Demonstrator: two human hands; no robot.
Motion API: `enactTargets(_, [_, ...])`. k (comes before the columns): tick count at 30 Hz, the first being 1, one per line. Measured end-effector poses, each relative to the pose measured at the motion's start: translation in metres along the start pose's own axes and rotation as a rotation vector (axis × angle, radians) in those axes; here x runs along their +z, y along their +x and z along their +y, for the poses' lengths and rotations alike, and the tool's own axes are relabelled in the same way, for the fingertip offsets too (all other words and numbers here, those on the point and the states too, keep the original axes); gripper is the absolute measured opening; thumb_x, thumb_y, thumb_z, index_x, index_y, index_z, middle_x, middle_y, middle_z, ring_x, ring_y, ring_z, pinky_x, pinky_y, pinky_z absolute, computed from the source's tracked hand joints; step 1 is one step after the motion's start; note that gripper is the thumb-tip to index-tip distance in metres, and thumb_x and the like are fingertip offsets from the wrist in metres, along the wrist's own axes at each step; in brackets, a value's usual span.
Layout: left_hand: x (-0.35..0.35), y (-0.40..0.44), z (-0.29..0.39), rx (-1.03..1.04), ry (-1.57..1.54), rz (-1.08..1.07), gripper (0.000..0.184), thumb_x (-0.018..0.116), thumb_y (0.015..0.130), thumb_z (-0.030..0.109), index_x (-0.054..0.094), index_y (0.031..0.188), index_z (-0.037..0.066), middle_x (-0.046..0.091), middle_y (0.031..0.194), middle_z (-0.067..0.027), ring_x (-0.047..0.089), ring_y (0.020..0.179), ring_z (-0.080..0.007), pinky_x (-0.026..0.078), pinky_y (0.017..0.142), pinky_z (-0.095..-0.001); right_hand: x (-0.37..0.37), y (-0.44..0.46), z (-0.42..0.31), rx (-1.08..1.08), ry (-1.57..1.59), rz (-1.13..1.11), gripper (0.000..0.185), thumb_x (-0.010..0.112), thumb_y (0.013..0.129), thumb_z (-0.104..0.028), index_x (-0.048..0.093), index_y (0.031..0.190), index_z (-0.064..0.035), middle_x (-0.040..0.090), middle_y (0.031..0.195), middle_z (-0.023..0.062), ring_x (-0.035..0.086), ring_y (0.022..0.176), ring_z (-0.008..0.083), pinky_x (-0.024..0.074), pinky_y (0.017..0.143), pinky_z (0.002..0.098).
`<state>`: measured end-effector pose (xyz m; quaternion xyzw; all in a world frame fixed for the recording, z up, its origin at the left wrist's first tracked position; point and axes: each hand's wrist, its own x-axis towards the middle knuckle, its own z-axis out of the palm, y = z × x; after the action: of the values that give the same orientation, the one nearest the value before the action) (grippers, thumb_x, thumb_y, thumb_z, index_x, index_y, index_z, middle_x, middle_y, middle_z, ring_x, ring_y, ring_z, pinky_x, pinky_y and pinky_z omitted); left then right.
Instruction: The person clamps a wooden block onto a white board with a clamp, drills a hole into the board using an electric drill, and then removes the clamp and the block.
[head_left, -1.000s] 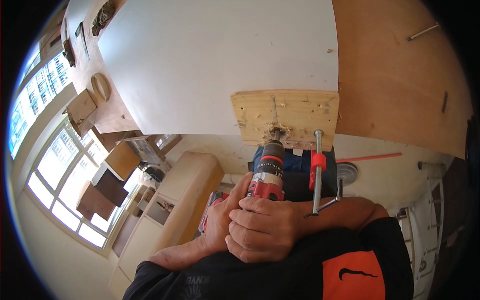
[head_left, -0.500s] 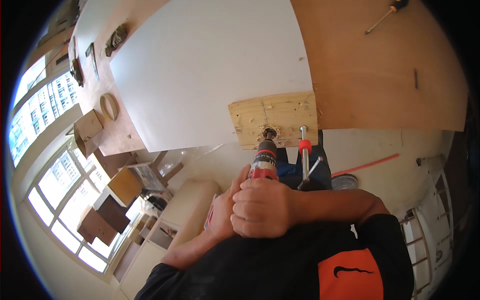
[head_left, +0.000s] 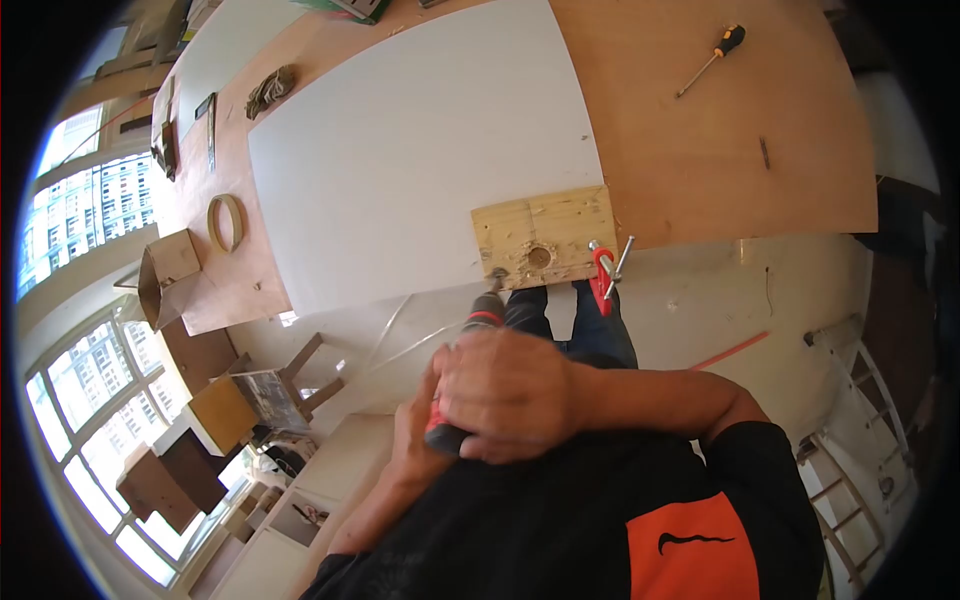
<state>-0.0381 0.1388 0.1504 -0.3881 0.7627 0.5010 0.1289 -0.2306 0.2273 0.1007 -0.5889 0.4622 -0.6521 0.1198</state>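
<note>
My right hand (head_left: 510, 392) is wrapped over the body of a red and black drill (head_left: 484, 318). My left hand (head_left: 412, 440) is closed on the drill's left side, partly hidden behind the right. The large bit (head_left: 497, 276) stands at the lower left corner of a pine board (head_left: 545, 215), left of a round hole (head_left: 539, 257) with shavings around it. Whether the bit touches the board cannot be told. A red clamp (head_left: 603, 272) is on the board's right edge.
The board lies at the near edge of a white sheet (head_left: 420, 150) on a wooden table (head_left: 720, 190). A screwdriver (head_left: 712, 62) lies at the upper right, a tape roll (head_left: 225, 223) and a rope bundle (head_left: 270, 90) at the left. A stool (head_left: 285, 390) stands below left.
The bit has come out of the board and moved left with the drill and both hands, uncovering the round hole. The view has shifted, showing more of the table.
</note>
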Motion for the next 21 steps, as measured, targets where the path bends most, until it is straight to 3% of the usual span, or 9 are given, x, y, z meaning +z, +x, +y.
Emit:
enactTargets(4, [-0.003, -0.028, -0.038, 0.008, 0.168, 0.182, 0.086, 0.082, 0.08, 0.016, 0.038, 0.153, 0.005, 0.071, 0.119, -0.0233, 0.074, 0.104, -0.0377, 0.059, 0.088, -0.0428, 0.002, -0.021, 0.045, 0.205, -0.331, -0.068, 0.042, 0.073, 0.09, -0.025, 0.064, 0.124, -0.0016, 0.063, 0.128, 0.0218, 0.059, 0.127, 0.0446, 0.0478, 0.103, 0.0554])
enactTargets(6, [-0.005, -0.037, -0.053, -0.129, 0.04, 0.186, 0.085, 0.081, 0.079, 0.016, 0.04, 0.152, 0.004, 0.07, 0.12, -0.0239, 0.073, 0.106, -0.0388, 0.058, 0.09, -0.0435, 0.009, -0.041, 0.075, 0.344, -0.624, -0.161, 0.058, 0.072, 0.092, -0.034, 0.057, 0.137, -0.0006, 0.05, 0.146, 0.0273, 0.043, 0.142, 0.0482, 0.0366, 0.112, 0.0608])
enactTargets(8, [-0.004, -0.042, -0.072, -0.2, -0.007, 0.183, 0.084, 0.081, 0.078, 0.016, 0.041, 0.151, 0.003, 0.07, 0.121, -0.0244, 0.072, 0.108, -0.0396, 0.058, 0.092, -0.0443, 0.016, -0.06, 0.103, 0.52, -0.847, -0.224, 0.073, 0.07, 0.093, -0.043, 0.049, 0.147, 0.0022, 0.034, 0.158, 0.0299, 0.029, 0.149, 0.0516, 0.0262, 0.116, 0.0661])
enactTargets(12, [0.003, -0.049, -0.106, -0.314, -0.05, 0.171, 0.083, 0.081, 0.077, 0.015, 0.043, 0.15, 0.003, 0.069, 0.123, -0.0254, 0.069, 0.112, -0.0407, 0.056, 0.096, -0.0457, 0.025, -0.099, 0.126, 0.693, -0.934, -0.342, 0.085, 0.073, 0.091, -0.044, 0.039, 0.152, 0.0056, 0.02, 0.165, 0.0313, 0.019, 0.151, 0.0536, 0.0156, 0.12, 0.069])
enactTargets(15, [0.001, -0.05, -0.114, -0.361, -0.095, 0.142, 0.082, 0.08, 0.077, 0.015, 0.044, 0.149, 0.002, 0.068, 0.123, -0.0264, 0.068, 0.114, -0.0417, 0.055, 0.097, -0.0455, 0.029, -0.117, 0.095, 0.592, -0.823, -0.41, 0.074, 0.073, 0.091, -0.041, 0.05, 0.144, 0.0042, 0.035, 0.159, 0.0297, 0.035, 0.147, 0.0478, 0.0259, 0.12, 0.0621])
enactTargets(18, [0.001, -0.049, -0.126, -0.34, -0.12, 0.168, 0.082, 0.081, 0.077, 0.016, 0.044, 0.149, 0.003, 0.068, 0.122, -0.0273, 0.068, 0.113, -0.0425, 0.055, 0.096, -0.0449, 0.011, -0.138, 0.069, 0.345, -0.529, -0.526, 0.046, 0.079, 0.088, -0.025, 0.065, 0.123, -0.0001, 0.062, 0.133, 0.0221, 0.061, 0.123, 0.0411, 0.0482, 0.105, 0.0507])
enactTargets(21, [0.001, -0.047, -0.136, -0.31, -0.153, 0.213, 0.08, 0.081, 0.078, 0.017, 0.045, 0.148, 0.003, 0.068, 0.12, -0.0279, 0.069, 0.112, -0.0425, 0.055, 0.094, -0.0449, 0.0, -0.123, 0.044, 0.454, -0.592, -0.411, 0.028, 0.079, 0.086, -0.018, 0.069, 0.108, -0.0024, 0.072, 0.103, 0.0134, 0.069, 0.091, 0.038, 0.0566, 0.082, 0.0453])
